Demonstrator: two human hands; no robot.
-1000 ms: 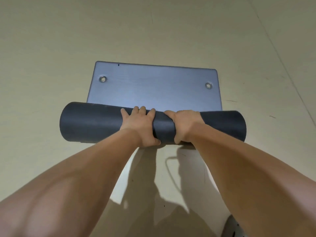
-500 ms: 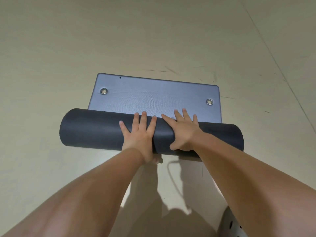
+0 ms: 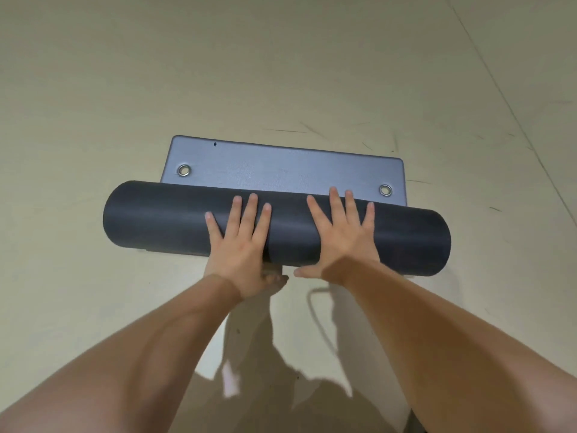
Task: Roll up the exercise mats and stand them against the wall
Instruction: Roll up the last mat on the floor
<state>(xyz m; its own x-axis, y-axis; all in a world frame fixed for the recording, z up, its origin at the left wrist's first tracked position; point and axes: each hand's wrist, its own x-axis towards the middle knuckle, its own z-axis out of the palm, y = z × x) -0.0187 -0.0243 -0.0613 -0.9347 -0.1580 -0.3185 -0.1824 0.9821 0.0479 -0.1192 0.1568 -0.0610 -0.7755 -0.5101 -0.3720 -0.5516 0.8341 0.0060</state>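
A dark grey exercise mat (image 3: 165, 218) lies on the floor, rolled into a thick cylinder across the middle of the view. A short flat strip (image 3: 281, 170) of it, blue-grey with two metal eyelets, still lies beyond the roll. My left hand (image 3: 242, 242) presses flat on the roll's middle with fingers straight and spread. My right hand (image 3: 340, 235) presses flat just to its right, fingers straight and reaching over the top of the roll.
Beige floor (image 3: 281, 73) stretches all around the mat, with a few dark scuff marks at the upper right. A floor seam (image 3: 512, 104) runs diagonally along the right side. Shadows of my arms fall on the floor below the roll.
My hands went from curled round the roll to flat with straight fingers. The roll has moved forward and the flat strip beyond it has grown shorter.
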